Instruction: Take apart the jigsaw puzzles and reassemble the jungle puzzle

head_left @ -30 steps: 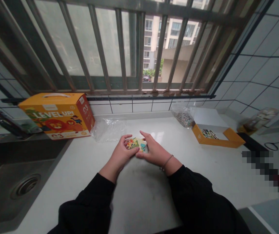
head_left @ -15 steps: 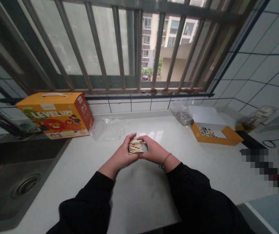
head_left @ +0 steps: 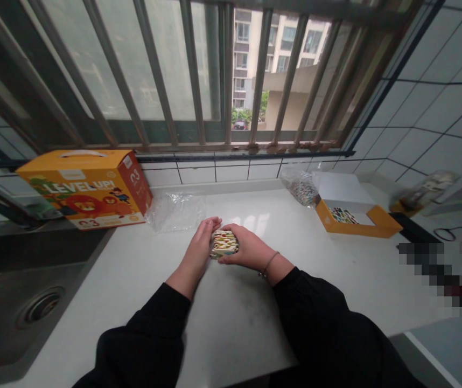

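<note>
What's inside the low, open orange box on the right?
Inside the open orange box I can see a bunch of small, multicoloured pieces, towards its left side. Whatever lies beneath them, or low behind the front wall, is hidden.

You've got sink (head_left: pixel 8 331) left, LEVEL UP! carton (head_left: pixel 88 188) by its far end, plastic bag (head_left: pixel 176 211) right of that, card stack (head_left: pixel 225 242) between left hand (head_left: pixel 199 247) and right hand (head_left: pixel 247 246), open box (head_left: pixel 356 230) right, filled bag (head_left: pixel 304 189) just left of it.
</note>
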A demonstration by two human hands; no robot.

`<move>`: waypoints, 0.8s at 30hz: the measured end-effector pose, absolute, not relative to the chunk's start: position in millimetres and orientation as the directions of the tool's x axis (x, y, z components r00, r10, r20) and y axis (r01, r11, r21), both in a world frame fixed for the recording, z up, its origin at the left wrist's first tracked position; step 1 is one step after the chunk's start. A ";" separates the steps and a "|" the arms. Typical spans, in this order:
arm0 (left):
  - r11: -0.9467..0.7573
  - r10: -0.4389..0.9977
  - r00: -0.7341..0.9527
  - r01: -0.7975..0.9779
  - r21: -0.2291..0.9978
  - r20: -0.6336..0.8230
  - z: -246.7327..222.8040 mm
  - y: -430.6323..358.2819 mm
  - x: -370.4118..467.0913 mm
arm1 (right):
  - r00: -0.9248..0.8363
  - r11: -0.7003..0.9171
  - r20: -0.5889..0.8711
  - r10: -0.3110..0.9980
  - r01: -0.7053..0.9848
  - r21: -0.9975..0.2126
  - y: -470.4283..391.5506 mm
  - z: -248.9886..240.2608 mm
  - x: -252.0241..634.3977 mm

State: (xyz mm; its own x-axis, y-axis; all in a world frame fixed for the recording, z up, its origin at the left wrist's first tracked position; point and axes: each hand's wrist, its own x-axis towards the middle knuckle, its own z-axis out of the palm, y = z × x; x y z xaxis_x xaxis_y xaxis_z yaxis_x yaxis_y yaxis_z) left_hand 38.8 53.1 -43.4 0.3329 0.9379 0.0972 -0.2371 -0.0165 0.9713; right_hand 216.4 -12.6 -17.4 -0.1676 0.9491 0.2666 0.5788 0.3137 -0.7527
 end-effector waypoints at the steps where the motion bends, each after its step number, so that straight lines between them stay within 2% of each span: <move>1: -0.014 0.940 0.327 -0.232 0.973 0.092 -43.5 53.3 38.4 | -0.177 0.330 0.280 0.943 0.574 -0.750 -12.7 -18.3 217.3; 6: 0.016 0.937 0.343 -0.219 0.976 0.062 -39.5 50.1 38.2 | -0.199 0.356 0.295 0.934 0.530 -0.769 -14.0 -19.8 218.3; 11: 0.044 0.921 0.387 -0.210 0.977 0.042 -37.6 45.5 39.7 | -0.194 0.330 0.266 0.944 0.568 -0.754 -14.5 -16.2 214.7; 19: 0.076 0.912 0.410 -0.191 0.979 0.009 -38.1 45.8 40.4 | -0.220 0.424 0.365 0.905 0.535 -0.731 -11.9 -21.7 219.4; 24: 0.138 0.919 0.393 -0.224 0.965 -0.040 -33.1 45.4 39.7 | -0.232 0.398 0.324 0.917 0.542 -0.740 -12.0 -22.2 219.6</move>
